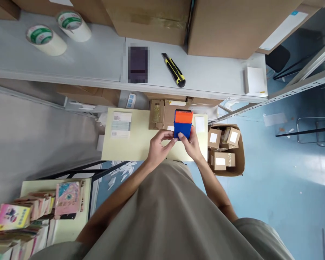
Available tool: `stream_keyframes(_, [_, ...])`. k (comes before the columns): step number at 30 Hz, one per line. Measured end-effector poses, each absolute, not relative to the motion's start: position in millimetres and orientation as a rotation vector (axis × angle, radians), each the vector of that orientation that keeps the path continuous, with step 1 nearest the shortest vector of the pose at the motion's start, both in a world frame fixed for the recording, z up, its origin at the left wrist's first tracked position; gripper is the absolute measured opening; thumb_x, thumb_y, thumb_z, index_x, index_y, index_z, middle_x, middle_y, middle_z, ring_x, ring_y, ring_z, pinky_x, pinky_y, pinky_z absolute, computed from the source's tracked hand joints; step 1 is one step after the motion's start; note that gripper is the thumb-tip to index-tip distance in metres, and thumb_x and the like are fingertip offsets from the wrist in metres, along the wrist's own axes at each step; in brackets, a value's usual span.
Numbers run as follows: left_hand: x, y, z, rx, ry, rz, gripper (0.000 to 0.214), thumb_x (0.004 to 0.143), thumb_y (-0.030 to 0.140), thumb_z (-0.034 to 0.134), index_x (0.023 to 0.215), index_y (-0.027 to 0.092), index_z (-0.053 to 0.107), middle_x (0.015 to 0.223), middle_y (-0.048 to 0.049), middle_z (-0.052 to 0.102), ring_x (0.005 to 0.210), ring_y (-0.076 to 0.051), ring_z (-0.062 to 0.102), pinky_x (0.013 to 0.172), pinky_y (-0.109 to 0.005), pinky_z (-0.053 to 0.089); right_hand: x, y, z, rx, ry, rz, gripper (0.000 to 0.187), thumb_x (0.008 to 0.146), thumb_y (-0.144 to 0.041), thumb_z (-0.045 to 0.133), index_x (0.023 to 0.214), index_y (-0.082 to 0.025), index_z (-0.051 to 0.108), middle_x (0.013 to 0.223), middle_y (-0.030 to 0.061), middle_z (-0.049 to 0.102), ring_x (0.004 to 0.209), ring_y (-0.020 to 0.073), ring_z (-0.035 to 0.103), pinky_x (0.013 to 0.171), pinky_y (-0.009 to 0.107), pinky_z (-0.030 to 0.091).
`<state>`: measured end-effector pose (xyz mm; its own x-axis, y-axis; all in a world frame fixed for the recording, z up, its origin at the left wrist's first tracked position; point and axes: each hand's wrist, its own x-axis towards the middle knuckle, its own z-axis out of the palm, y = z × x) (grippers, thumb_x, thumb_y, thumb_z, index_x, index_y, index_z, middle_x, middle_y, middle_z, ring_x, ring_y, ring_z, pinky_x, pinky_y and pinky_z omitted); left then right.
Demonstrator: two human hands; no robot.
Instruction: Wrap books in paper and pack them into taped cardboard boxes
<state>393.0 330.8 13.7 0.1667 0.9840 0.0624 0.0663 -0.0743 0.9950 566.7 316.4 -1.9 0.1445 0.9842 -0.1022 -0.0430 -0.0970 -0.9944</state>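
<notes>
A blue and orange tape cutter (pixel 182 128) with a black toothed edge is held upright over the pale yellow table (pixel 141 144). My right hand (pixel 192 146) grips its right side, the thumb lying across the blue front. At its lower left corner, the thumb and fingers of my left hand (pixel 160 147) are closed on the edge. Behind it on the table stands a small cardboard box (pixel 157 113). A printed paper slip (pixel 121 125) lies to the left, and a white label (pixel 199 124) lies to the right.
On the grey shelf ahead are two tape rolls (pixel 51 43), a yellow-black utility knife (pixel 173 69), a white block (pixel 254 80) and large cardboard boxes (pixel 230 29). A carton (pixel 242 159) of small boxes stands on the floor at right. Books (pixel 67 198) are stacked lower left.
</notes>
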Motion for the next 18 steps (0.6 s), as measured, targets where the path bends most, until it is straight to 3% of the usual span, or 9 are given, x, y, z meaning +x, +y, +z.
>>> stream_keyframes(10, [349, 328, 17, 1.371, 1.087, 0.938, 0.033, 0.099, 0.053, 0.090, 0.109, 0.023, 0.081, 0.113, -0.0073, 0.084, 0.103, -0.022, 0.081, 0.087, -0.032, 0.069, 528, 308, -1, -1.432, -1.109, 1.129, 0.067, 0.101, -0.091, 0.070, 0.120, -0.028, 0.058, 0.106, 0.0035, 0.069, 0.093, 0.0220, 0.064, 0.085, 0.038, 0.058])
stream_keyframes(14, [326, 346, 17, 1.206, 1.113, 0.901, 0.051, 0.097, 0.067, 0.086, 0.120, 0.022, 0.082, 0.121, -0.0111, 0.085, 0.105, -0.024, 0.080, 0.085, -0.033, 0.067, 525, 300, 1, -1.504, -1.200, 1.189, 0.067, 0.100, -0.089, 0.073, 0.120, -0.027, 0.058, 0.106, 0.0050, 0.071, 0.089, 0.0225, 0.065, 0.082, 0.039, 0.057])
stream_keyframes(18, [303, 375, 22, 1.098, 1.087, 0.859, 0.065, 0.094, 0.083, 0.080, 0.116, 0.022, 0.086, 0.124, -0.0143, 0.087, 0.105, -0.026, 0.079, 0.078, -0.034, 0.063, 525, 292, 6, -1.548, -1.299, 1.290, 0.068, 0.098, -0.089, 0.074, 0.120, -0.027, 0.057, 0.106, 0.0059, 0.075, 0.088, 0.0244, 0.066, 0.082, 0.041, 0.057])
